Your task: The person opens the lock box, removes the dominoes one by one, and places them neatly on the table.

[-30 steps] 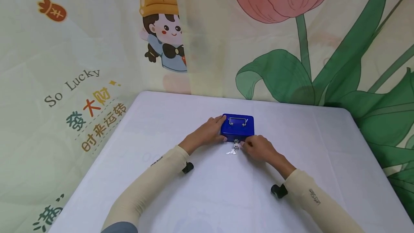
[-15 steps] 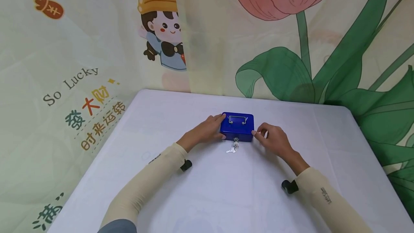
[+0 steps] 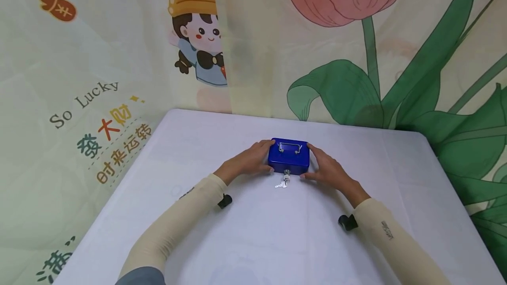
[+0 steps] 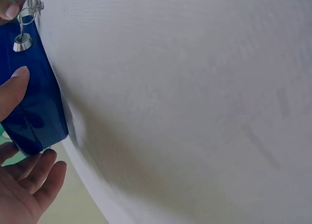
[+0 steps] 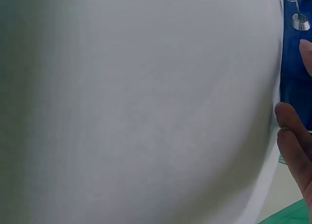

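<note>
A small blue metal cash box (image 3: 288,156) with a folding wire handle (image 3: 290,147) on its lid rests on the white table, lid down. At its front, a key sits in the lock (image 4: 22,42), and a ring of keys (image 3: 282,184) dangles from it. My left hand (image 3: 253,158) holds the left side, thumb on the front face and fingers round the far left corner. On the other side my right hand (image 3: 330,169) grips the box likewise, thumb at the front right corner and fingers along the right side. Both wrist views show part of the box at the edge.
The white-covered table (image 3: 253,232) runs up to a printed cloth backdrop (image 3: 253,47) behind and at the left. Black wrist cameras (image 3: 225,201) hang under both beige sleeves (image 3: 390,236).
My right hand has left the front by the keys, swung out to the right, and come in against the box's right side. The left hand and box have stayed put.
</note>
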{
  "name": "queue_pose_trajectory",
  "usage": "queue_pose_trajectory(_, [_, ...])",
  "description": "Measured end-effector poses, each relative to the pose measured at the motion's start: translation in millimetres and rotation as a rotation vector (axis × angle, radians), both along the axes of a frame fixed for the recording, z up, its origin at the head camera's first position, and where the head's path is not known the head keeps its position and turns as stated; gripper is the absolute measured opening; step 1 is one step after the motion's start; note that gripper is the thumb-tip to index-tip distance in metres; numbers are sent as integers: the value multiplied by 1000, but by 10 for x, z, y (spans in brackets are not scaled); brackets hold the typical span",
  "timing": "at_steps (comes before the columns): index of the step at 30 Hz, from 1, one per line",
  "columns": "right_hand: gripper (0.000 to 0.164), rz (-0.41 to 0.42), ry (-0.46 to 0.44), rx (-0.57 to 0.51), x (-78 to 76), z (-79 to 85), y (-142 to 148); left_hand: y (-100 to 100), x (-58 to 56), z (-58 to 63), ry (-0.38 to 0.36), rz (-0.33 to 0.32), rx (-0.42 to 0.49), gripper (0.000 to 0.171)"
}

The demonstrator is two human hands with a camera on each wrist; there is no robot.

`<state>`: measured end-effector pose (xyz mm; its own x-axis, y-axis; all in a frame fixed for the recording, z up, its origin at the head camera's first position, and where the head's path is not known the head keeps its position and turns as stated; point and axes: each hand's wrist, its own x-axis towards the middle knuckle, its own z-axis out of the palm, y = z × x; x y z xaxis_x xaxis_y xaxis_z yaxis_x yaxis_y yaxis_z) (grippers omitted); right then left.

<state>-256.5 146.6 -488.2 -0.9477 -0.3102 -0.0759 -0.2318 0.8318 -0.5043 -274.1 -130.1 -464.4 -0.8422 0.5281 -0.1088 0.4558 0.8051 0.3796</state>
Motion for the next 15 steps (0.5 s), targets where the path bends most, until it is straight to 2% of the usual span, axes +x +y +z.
queue_pose_trajectory(9, [104,24,-11,-34,23,-10,2,-58,-11,-44,-45,-36,26,100])
queue_pose_trajectory(15, [101,23,-81,-115,30,13,50,-64,-17,-37,-31,-64,50,97])
